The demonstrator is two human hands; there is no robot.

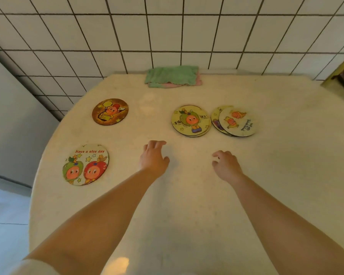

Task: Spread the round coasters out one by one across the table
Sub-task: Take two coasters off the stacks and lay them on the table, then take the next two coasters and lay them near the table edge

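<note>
**Two coasters laid, stacks still waiting**

Your left hand (pixel 154 157) and right hand (pixel 225 164) hover over the pale round stone table (pixel 187 215), fingers loosely curled, grasping nothing. Just beyond your left fingertips sits the yellow round coaster stack (pixel 190 121); beyond your right, two overlapping cream coasters (pixel 236 122). Reach forward and, I judge, peel off only the top disc.
</note>
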